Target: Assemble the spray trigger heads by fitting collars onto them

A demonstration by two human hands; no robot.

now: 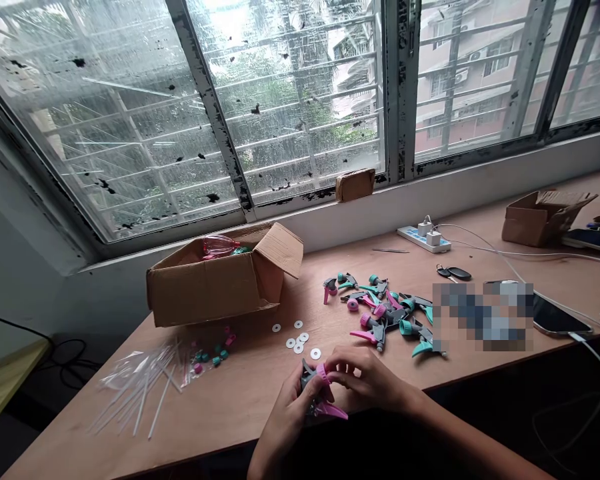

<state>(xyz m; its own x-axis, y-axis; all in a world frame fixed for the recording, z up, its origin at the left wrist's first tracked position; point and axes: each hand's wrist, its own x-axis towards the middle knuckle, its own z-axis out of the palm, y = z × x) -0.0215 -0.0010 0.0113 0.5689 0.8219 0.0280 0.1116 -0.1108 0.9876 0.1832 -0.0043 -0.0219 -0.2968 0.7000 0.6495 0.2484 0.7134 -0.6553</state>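
My left hand (286, 415) is closed around a grey and pink trigger sprayer head (325, 408) above the table's front edge. Its pink screw collar (322, 372) faces up and to the right, and the pink trigger points right. At that collar, the bent fingers of my right hand (361, 375) pinch together; whether a small part sits between the fingertips is hidden. Just beyond my hands lie several flat white washers (315, 354). To the right is a loose pile of trigger sprayer heads (390, 313), some pink and grey, some teal and grey.
An open cardboard box (210, 293) holds pink and green parts. Left of my hands are thin clear tubes (143, 400), a plastic bag (125, 370) and small teal and pink pieces (220, 357). A phone (560, 315), keys (454, 272) and a power strip (424, 239) lie right.
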